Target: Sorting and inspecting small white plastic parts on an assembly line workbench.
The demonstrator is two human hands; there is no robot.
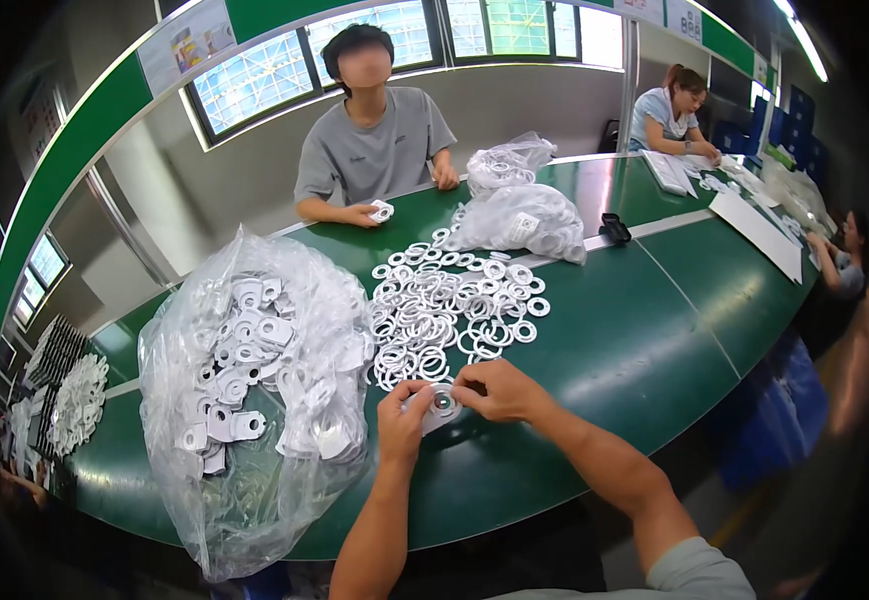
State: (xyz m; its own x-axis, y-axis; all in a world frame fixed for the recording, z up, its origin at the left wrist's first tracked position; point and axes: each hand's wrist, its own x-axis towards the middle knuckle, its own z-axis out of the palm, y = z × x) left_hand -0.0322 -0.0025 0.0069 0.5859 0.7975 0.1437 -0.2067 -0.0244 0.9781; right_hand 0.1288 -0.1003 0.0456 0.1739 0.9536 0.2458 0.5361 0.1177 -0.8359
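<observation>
Close to the table's near edge, my left hand [404, 412] pinches a flat white plastic part [438, 420] with a round, ring-shaped end. From the other side my right hand [495, 389] has its fingers closed at the rim of that round end. Whether a separate ring sits on the part is too small to tell. Just beyond my hands lies a loose pile of white plastic rings [424, 315]. To the left, a large open clear plastic bag [179, 400] holds many white tab-shaped parts [246, 425] with round holes.
The green table [644, 330] curves away to the right. Knotted bags of white rings [524, 222] and a small black object [614, 228] lie beyond the pile. Across the table a person [374, 150] in grey holds a white part. Other people sit at the right, near white sheets [754, 235].
</observation>
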